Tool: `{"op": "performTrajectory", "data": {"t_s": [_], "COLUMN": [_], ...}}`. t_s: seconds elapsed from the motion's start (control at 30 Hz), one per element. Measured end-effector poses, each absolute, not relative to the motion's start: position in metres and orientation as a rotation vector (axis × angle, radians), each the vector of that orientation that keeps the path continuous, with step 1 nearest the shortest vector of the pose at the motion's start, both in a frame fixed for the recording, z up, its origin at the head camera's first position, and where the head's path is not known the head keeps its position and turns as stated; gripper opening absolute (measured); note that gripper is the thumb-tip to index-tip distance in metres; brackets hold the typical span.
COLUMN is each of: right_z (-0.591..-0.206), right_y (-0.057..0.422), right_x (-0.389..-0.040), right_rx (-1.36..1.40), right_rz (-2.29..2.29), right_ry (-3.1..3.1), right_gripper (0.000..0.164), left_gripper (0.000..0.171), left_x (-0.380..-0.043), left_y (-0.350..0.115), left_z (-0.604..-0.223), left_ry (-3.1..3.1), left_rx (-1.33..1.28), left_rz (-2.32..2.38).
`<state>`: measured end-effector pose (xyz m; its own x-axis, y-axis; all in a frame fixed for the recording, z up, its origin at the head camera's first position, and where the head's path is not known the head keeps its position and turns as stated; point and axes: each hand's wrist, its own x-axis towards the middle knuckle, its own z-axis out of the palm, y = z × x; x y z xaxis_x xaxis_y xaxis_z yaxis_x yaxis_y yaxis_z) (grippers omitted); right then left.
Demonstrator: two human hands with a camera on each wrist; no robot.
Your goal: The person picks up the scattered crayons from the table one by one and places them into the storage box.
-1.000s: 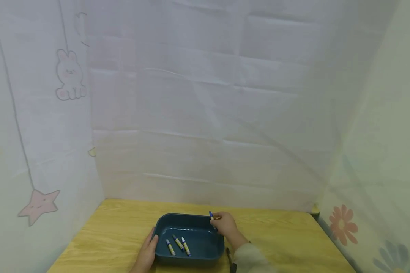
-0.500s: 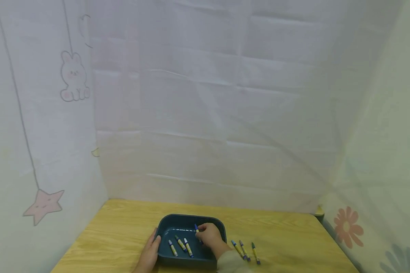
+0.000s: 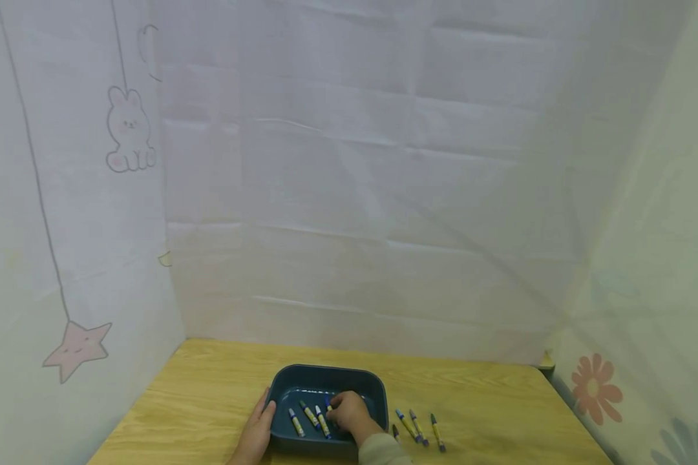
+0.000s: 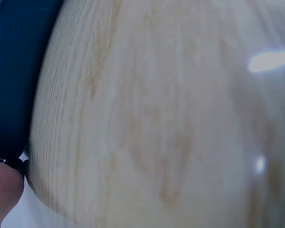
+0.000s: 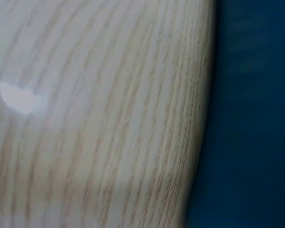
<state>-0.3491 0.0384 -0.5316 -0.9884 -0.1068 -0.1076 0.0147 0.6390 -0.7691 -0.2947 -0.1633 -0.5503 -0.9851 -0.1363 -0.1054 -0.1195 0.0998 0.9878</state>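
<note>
A dark blue tray point(image 3: 326, 445) sits near the bottom of the head view on a yellow wood-grained desk point(image 3: 221, 374). The left hand point(image 3: 254, 436) holds it at nine o'clock, grip closed on the side wall, with the thumb at the rim and the fingers along the outside. The right hand point(image 3: 351, 412) reaches over the four o'clock corner, its grip pinching a blue-tipped crayon point(image 3: 328, 403) above the tray's middle; whether that crayon touches the tray floor cannot be told.

Toward eight o'clock inside the tray lie three more crayons, side by side and slanting alike: a grey-tipped crayon point(image 3: 297, 425), a green-tipped crayon point(image 3: 310, 416) and a white-tipped crayon point(image 3: 322, 423). Outside, between three and four o'clock of the tray, a light-blue-tipped crayon point(image 3: 408, 425) and a purple-tipped crayon point(image 3: 419, 429) lie close together on the desk, a dark green-tipped crayon point(image 3: 438, 434) just beside them. Next to the sleeve point(image 3: 384, 450), a dark-tipped crayon point(image 3: 395, 432) is partly hidden.

On the surrounding sheets, a rabbit drawing point(image 3: 130, 132) shows at ten o'clock of the head view, a pink star point(image 3: 78, 349) at eight and a red flower point(image 3: 597, 389) at four.
</note>
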Motion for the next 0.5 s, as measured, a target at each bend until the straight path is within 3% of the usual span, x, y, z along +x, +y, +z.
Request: {"op": "performTrajectory", "data": {"t_s": [0.5], "right_z": [-0.5277], "right_y": [0.0332], "right_x": [-0.3429], "right_rx": [-0.118], "right_rz": [-1.095], "right_ry": [2.818], "right_gripper": [0.013], "left_gripper": [0.067], "left_x": [-0.2945], "left_y": [-0.1639], "left_z": [-0.5502], "left_ry": [-2.363], "left_rx": [0.27], "left_rz": [-2.045]}}
